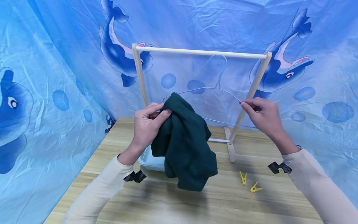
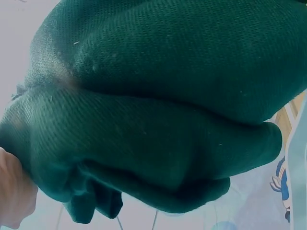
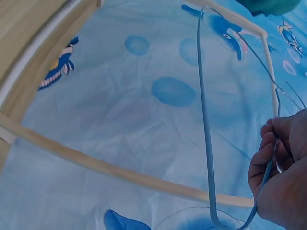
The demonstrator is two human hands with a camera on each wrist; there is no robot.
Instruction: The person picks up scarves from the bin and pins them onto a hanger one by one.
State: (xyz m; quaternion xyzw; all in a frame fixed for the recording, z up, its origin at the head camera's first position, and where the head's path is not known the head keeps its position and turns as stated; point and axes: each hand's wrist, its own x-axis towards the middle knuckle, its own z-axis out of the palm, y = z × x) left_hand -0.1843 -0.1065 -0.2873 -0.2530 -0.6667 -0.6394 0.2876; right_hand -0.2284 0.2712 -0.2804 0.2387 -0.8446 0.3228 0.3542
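The green cloth [image 1: 190, 149] looks matt and ribbed, the hanger [image 3: 206, 120] smooth.

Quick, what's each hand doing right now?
Left hand: closed, holding the dark green cloth.
Right hand: closed, pinching the wire hanger by its shoulder.

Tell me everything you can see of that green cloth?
The green cloth is dark, finely textured fabric, crumpled into deep folds. It hangs in the air, pinched near its top in the left-hand grip, partly hiding the pale blue tray and the hanger in the head view. Its full shape, and whether it touches the hanger, can't be told.
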